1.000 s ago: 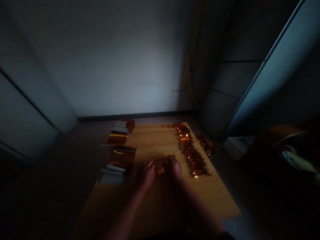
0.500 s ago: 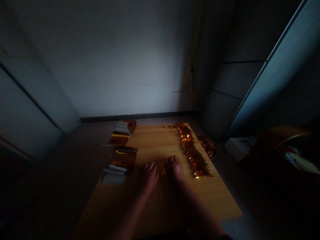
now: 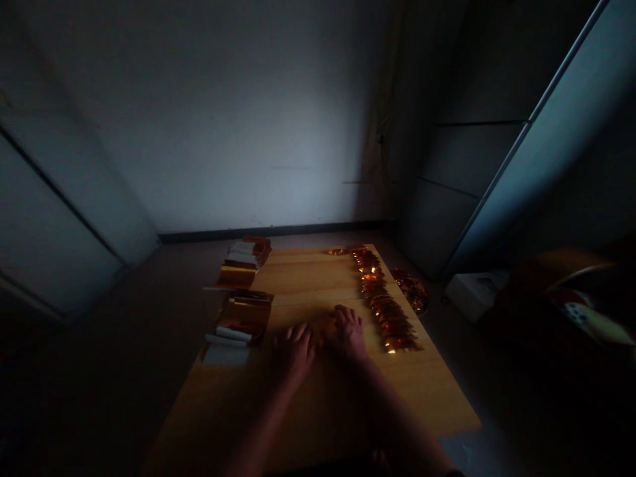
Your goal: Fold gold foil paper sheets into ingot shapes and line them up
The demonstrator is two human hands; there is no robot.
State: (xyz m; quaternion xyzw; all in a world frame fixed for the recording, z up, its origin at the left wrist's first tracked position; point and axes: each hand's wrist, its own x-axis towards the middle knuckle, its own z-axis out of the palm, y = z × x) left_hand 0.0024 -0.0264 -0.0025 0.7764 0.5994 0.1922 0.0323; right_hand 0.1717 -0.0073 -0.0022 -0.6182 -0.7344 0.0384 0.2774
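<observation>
Low over the middle of the wooden table (image 3: 308, 281), both my hands work at a small piece of gold foil paper (image 3: 322, 331), dim and mostly covered by my fingers. My left hand (image 3: 297, 351) has its fingers bent down at the paper's left side. On the right side, my right hand (image 3: 349, 334) holds the paper, its fingers a little apart and curved. Nearest my left hand lie gold foil sheets (image 3: 246, 318) with white backs. Beyond my right hand runs a long row of folded gold foil pieces (image 3: 392, 321), overlapping one another.
A second stack of gold and white sheets (image 3: 241, 262) lies at the table's far left. Past the right edge, more shiny foil pieces (image 3: 412, 291) sit lower down. A white box (image 3: 474, 291) stands on the floor at right. The pale wall (image 3: 258, 132) is behind the table.
My right hand's fingers have spread and reach slightly farther forward. My left hand has shifted slightly left, and less of the foil paper shows between the hands.
</observation>
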